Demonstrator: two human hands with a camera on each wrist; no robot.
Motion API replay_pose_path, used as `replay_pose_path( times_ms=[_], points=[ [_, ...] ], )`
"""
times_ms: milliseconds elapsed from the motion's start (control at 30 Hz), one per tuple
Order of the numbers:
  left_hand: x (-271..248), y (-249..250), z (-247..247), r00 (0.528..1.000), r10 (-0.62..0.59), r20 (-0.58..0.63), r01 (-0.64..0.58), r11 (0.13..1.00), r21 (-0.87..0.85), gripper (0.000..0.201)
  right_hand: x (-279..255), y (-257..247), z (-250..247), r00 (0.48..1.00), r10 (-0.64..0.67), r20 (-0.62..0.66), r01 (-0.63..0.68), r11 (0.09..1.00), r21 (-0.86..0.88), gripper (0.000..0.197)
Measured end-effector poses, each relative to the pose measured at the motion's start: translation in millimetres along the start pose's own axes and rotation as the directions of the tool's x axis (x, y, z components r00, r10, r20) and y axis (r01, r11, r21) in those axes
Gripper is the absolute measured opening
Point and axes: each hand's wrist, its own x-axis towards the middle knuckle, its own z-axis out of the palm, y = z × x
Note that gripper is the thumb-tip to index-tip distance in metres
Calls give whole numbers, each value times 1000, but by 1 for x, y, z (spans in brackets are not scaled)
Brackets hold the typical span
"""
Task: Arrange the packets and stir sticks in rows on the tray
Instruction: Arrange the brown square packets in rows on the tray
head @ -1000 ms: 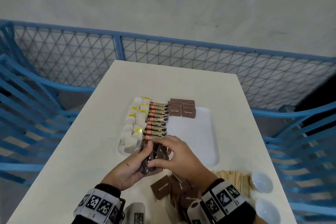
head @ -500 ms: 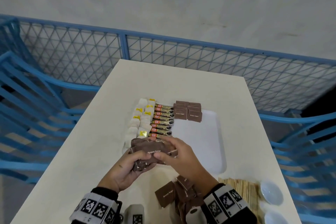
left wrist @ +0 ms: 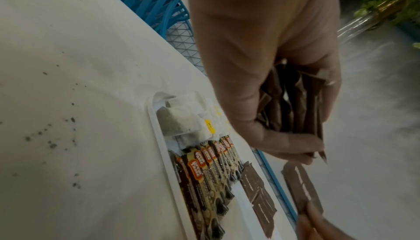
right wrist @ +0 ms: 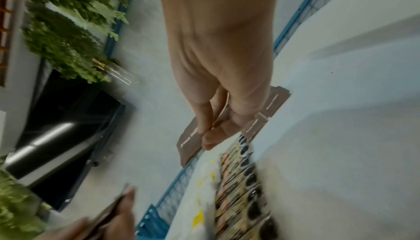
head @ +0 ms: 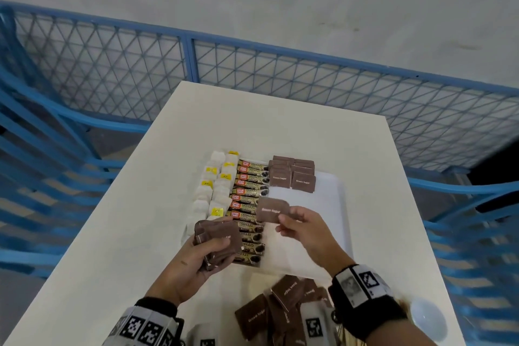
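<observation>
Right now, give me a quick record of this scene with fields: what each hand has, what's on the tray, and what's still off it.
left hand: grips a stack of brown sugar packets
right hand: pinches a single brown sugar packet above the tray
tray: white; rows of tea bags, coffee sticks and brown sugar packets at the far end
off the tray: loose pile of brown sugar packets, near edge of the table
also there: white dish, near right

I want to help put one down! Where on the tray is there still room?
The bare tray patch right of the coffee sticks, below the brown sugar packets. The tray's left side is packed with tea bags.
</observation>
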Motion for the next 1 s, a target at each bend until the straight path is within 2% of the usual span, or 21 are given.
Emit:
replay_pose_path(
  times_ms=[33, 133, 167, 233, 300, 400, 467, 500, 567, 633, 700, 800, 833, 1000],
  points=[
    [2, 0, -1, 1000, 0, -1, 0, 1000, -18, 33, 10, 0, -6, 999, 2, -52, -3, 1000, -26, 11],
    [8, 1, -4, 1000, -14, -8, 14, 999, -47, 66, 44, 0, -21, 976, -14, -219, -22, 986, -163, 20],
    [10, 1, -5, 1000, -9, -20, 8, 998, -57, 60, 56, 1, -24, 965, -26, -260, -26, 980, -195, 22],
    [13, 2, -8, 999, -10, -52, 5, 996, -84, 37, 79, 3, -30, 949, -28, -316, -51, 970, -240, 24],
    [16, 4, -9, 997, -24, -73, 19, 998, -67, 37, 100, 6, -34, 943, -18, -333, -86, 951, -296, 22],
    [20, 4, -12, 995, -27, -93, 21, 998, -57, 62, 123, 11, -35, 938, -5, -347, -125, 927, -353, 12],
    [22, 5, -12, 993, -28, -115, 21, 998, -56, 59, 131, 12, -33, 933, -19, -359, -134, 909, -396, 12],
    [23, 6, -12, 995, -24, -101, 19, 998, -58, 66, 133, 12, -31, 929, -32, -369, -136, 898, -419, 12],
    [25, 6, -12, 997, -32, -76, 29, 999, -41, 97, 134, 11, -29, 920, -68, -387, -126, 882, -455, 14],
    [27, 5, -14, 997, -28, -76, 25, 999, -42, 105, 133, 10, -26, 912, -102, -397, -113, 869, -482, 14],
    [28, 6, -12, 997, -32, -77, 30, 999, -33, 97, 134, 11, -24, 906, -122, -406, -105, 863, -494, 15],
    [30, 4, -10, 995, -43, -88, 39, 998, -42, 54, 132, 14, -22, 899, -171, -404, -73, 850, -522, 20],
    [30, 4, -7, 995, -45, -88, 41, 998, -43, 47, 132, 15, -22, 899, -187, -397, -64, 840, -540, 21],
    [32, 2, 0, 997, -25, -78, 24, 1000, -5, 34, 125, 16, -17, 886, -278, -370, 12, 812, -583, 23]
  ],
)
